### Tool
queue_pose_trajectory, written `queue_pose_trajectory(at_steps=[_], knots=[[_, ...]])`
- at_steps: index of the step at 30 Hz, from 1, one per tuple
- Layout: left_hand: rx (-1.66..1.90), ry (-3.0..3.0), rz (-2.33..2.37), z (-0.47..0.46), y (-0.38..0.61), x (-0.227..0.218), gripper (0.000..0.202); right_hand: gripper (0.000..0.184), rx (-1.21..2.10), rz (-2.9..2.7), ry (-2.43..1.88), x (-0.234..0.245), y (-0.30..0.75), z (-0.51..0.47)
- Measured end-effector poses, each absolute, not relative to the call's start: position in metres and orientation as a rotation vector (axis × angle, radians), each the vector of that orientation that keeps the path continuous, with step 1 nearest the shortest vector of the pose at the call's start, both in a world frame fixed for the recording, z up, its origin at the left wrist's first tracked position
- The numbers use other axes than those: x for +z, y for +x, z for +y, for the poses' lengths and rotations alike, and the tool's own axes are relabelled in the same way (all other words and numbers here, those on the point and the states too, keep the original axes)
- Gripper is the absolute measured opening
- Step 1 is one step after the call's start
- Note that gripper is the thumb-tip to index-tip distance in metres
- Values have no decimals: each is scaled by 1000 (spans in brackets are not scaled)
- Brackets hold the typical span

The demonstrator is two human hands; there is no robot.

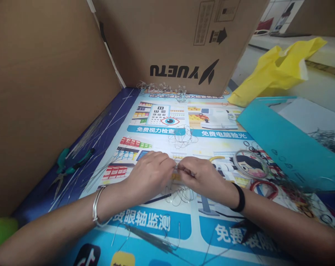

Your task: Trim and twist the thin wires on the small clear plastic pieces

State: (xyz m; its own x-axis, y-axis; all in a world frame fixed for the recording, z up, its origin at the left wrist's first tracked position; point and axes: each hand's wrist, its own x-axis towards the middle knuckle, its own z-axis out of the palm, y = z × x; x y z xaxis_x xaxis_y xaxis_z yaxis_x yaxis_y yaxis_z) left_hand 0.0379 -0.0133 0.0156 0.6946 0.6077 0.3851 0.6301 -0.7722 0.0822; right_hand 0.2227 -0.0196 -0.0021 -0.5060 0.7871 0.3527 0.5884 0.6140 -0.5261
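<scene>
My left hand and my right hand meet fingertip to fingertip over the printed poster. Both are closed in a pinch on thin wire, of which only a small bit shows between the fingers. Just below my hands lie loose loops of wire; whether they join the pinched piece I cannot tell. A round tangle of bent wire rests a little beyond my hands. Nearer to me lies a bundle of straight dark wires.
Cardboard panels wall off the left and back. Teal-handled pliers lie at left beside long wires. At right are a clear tape roll, a red ring, a blue box holding wire pieces and a yellow bag.
</scene>
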Motion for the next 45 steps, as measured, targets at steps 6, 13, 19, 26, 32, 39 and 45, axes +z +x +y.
queue_pose_trajectory(at_steps=[6, 13, 19, 26, 32, 39, 45], knots=[[-735, -2851, -978, -15, 40, 12, 20, 14, 504, -2194, -1144, -1, 223, -20], [-798, -2890, -766, -11, 37, 10, 14, 15, 502, -2204, -1153, -4, 223, -22], [-766, -2952, -575, -7, 29, 13, 11, 10, 739, -2266, -1097, 2, 228, -19], [-794, -2926, -540, -7, 29, 15, 7, 11, 683, -2298, -988, 1, 233, -19], [-821, -2930, -557, -9, 28, 12, 7, 12, 646, -2279, -945, 2, 230, -20], [-844, -2878, -634, -14, 30, 7, 9, 13, 608, -2318, -888, 4, 228, -20], [-651, -2837, -600, -18, 28, 14, 13, 13, 716, -2318, -933, 6, 228, -21]])
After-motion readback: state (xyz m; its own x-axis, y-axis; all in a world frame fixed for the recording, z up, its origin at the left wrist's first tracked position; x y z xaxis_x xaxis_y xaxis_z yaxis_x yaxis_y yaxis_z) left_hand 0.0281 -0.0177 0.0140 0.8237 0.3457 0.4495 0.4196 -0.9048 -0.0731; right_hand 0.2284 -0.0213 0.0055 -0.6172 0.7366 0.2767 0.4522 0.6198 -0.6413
